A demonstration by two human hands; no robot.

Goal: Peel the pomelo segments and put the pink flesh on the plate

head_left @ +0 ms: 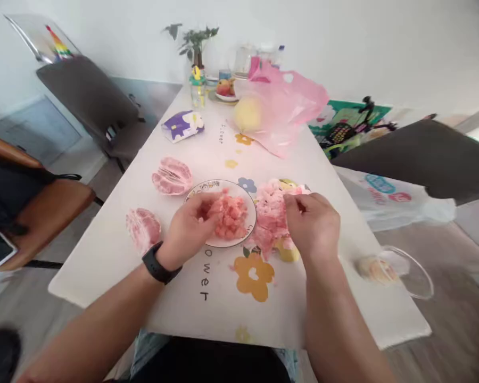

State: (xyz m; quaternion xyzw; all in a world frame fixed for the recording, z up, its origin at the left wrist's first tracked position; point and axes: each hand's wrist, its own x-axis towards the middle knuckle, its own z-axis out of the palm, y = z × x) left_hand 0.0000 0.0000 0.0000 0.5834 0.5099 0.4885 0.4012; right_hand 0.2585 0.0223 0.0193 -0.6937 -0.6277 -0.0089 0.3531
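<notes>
A white plate (245, 199) with a dark rim carries a heap of peeled pink pomelo flesh (231, 215). Over its left side, my left hand (193, 226) is closed, thumb and fingers curled around a piece of pomelo flesh at the edge of the heap. My right hand (313, 223) is closed in a pinch above the right end of a pile of pale pink pomelo membranes (271, 213); whatever lies in its fingertips is hidden. Left of the plate lie two pomelo chunks still in their membranes, an upper chunk (172, 176) and a lower chunk (143, 229).
A pink plastic bag (291, 101) with a yellow round fruit (248, 113) lies farther back. Nearby are a purple-white tissue pack (182, 126), a green-lidded bottle (197, 88) and a fruit plate (225, 90). A clear container (383, 268) sits at the right edge. Chairs flank the table.
</notes>
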